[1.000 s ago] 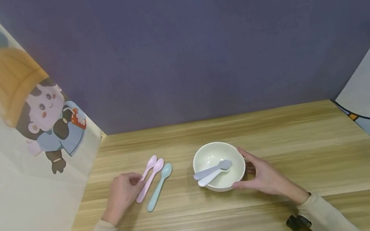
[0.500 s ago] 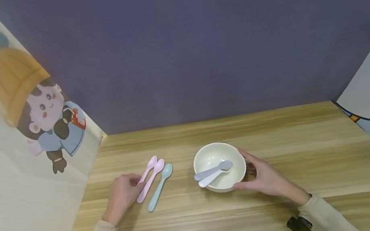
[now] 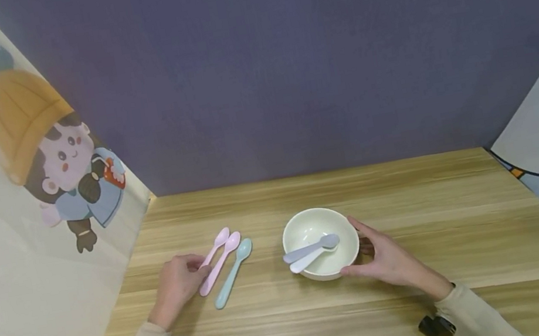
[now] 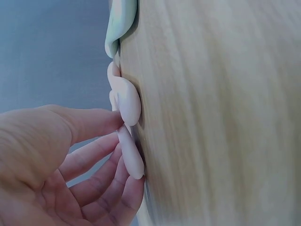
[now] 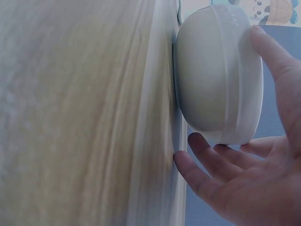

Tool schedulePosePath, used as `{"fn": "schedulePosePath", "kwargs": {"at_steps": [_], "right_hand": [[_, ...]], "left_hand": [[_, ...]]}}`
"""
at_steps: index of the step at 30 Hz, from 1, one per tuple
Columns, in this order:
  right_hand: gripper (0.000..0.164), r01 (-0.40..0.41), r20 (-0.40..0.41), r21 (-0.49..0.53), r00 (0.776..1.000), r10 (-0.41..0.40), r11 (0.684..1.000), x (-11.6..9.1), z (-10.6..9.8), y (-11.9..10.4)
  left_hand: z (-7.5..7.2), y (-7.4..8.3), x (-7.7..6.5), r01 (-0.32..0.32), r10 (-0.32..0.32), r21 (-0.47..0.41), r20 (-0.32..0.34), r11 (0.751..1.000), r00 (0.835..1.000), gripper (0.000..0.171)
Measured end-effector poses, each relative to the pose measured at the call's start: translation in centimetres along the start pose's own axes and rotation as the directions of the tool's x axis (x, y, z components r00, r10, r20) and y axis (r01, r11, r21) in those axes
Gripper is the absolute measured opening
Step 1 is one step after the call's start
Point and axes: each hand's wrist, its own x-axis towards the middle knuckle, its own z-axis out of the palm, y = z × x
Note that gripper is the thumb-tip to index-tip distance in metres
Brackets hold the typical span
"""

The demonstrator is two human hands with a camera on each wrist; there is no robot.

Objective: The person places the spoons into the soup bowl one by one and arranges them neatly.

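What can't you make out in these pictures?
Head view: handle end of the leftmost pink spoon, covered by the left hand.
Left wrist view: rest of the mint spoon, cut off by the top edge.
Right wrist view: inside of the bowl, hidden by its wall.

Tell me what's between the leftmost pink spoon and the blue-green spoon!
Another pink spoon lies between them; the head view shows it.

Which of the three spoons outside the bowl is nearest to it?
The teal spoon, rightmost of the three; both pink spoons lie nearer the left hand.
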Motion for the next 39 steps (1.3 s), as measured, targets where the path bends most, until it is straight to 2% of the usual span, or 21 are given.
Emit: {"fn": "schedulePosePath", "kwargs": {"at_steps": [28, 39], "right_hand": [[0.12, 0.002, -0.001, -0.007, 1.0, -0.002, 1.0, -0.1, 0.0, -0.1], [0.12, 0.001, -0.002, -0.008, 1.0, -0.001, 1.0, -0.1, 0.0, -0.1]], "left_hand": [[-0.7, 0.4, -0.4, -0.03, 0.03, 0.027, -0.009, 0.999, 1.0, 0.023], [-0.8, 1.2, -0.3, -0.063, 0.064, 0.038, -0.018, 0.997, 0.998, 0.02]]}}
